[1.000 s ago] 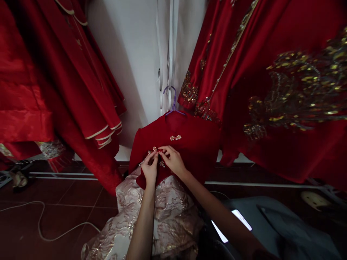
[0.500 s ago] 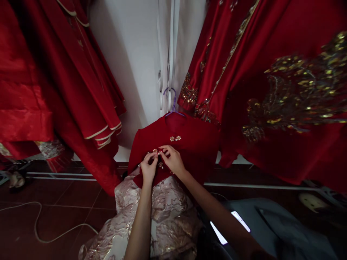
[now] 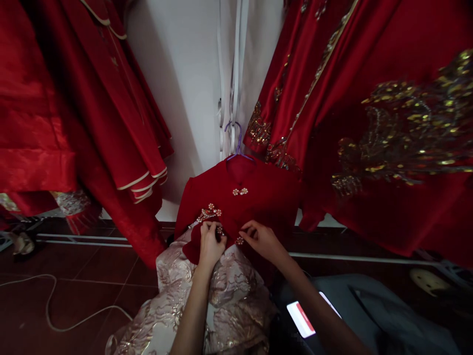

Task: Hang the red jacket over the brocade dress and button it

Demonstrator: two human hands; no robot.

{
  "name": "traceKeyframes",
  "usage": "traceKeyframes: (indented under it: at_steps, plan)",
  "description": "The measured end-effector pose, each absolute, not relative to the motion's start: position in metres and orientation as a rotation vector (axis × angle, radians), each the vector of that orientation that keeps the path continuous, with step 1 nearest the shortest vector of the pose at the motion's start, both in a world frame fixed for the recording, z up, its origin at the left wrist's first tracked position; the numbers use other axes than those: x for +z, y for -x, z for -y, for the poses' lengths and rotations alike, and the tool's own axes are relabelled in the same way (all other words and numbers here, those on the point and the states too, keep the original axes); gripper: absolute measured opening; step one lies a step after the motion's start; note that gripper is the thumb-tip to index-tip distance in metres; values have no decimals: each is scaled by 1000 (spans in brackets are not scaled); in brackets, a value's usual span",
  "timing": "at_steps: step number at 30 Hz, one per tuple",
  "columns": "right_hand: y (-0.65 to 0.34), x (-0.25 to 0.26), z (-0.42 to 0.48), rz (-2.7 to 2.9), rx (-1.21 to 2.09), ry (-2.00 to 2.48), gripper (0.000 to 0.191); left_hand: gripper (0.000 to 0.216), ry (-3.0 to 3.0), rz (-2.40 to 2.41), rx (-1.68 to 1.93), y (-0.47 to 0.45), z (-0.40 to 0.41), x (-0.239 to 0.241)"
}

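Observation:
A red jacket (image 3: pixel 273 197) hangs before me on a purple hanger (image 3: pixel 239 148). Pearly flower-shaped clasps (image 3: pixel 240 192) fasten its neckline, and a beaded flower ornament (image 3: pixel 210 211) lies on its left side. My left hand (image 3: pixel 212 246) is closed on the jacket's front edge, beside another flower clasp (image 3: pixel 220 230) partly covered by the fingers. On the other side, thumb and fingertips of my right hand (image 3: pixel 263 240) pinch the jacket front at a lower flower clasp (image 3: pixel 239 240). Exactly what lies between those fingertips is too small to tell.
A pale brocade garment (image 3: pixel 236 276) with gold pattern spreads under the jacket. Red garments (image 3: pixel 121 123) hang at left, and a sequined red garment (image 3: pixel 402 128) at right. A lit phone (image 3: pixel 300 318) lies low right. A white cable (image 3: pixel 51 305) crosses the tiled floor.
Both hands have moved apart and down from the beaded ornament, which is now uncovered. My right hand has shifted right to the lower clasp. The phone screen shows a red area.

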State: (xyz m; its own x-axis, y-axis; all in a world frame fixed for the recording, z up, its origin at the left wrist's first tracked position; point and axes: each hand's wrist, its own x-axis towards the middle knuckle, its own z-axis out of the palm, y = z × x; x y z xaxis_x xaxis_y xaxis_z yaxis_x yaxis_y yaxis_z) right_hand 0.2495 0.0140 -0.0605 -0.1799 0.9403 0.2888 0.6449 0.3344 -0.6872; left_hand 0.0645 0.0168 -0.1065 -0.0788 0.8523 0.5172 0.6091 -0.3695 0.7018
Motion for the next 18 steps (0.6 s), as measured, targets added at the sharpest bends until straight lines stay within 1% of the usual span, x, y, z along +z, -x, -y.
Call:
traceKeyframes:
  at_steps: [2, 4, 7, 9, 11, 13, 16, 18]
  plan:
    - [-250, -70, -10, 1974, 551, 1413, 22, 22, -1971, -1628, 1390, -64, -15, -107]
    - [-246, -76, -8, 2028, 537, 1404, 20, 16, -2005, -1653, 1353, -62, -15, -108]
    - [-240, -80, -4, 2042, 508, 1409, 14, 15, -2077, -1676, 1291, -61, -14, -108]
    - [-240, -79, 0, 2035, 545, 1389, 14, 15, -2107, -1667, 1273, -61, -11, -107]
    - [-241, -77, 4, 1991, 652, 1341, 13, 14, -2102, -1642, 1287, -61, -8, -105]
    - [-241, -73, 4, 1872, 835, 1278, 14, 12, -2054, -1603, 1332, -61, -7, -103]
    - [-232, -60, -4, 1616, 1074, 1163, 26, 13, -1884, -1520, 1447, -60, -9, -102]
    - [-218, -53, -12, 1487, 1103, 1096, 32, 15, -1707, -1480, 1530, -58, -11, -103]
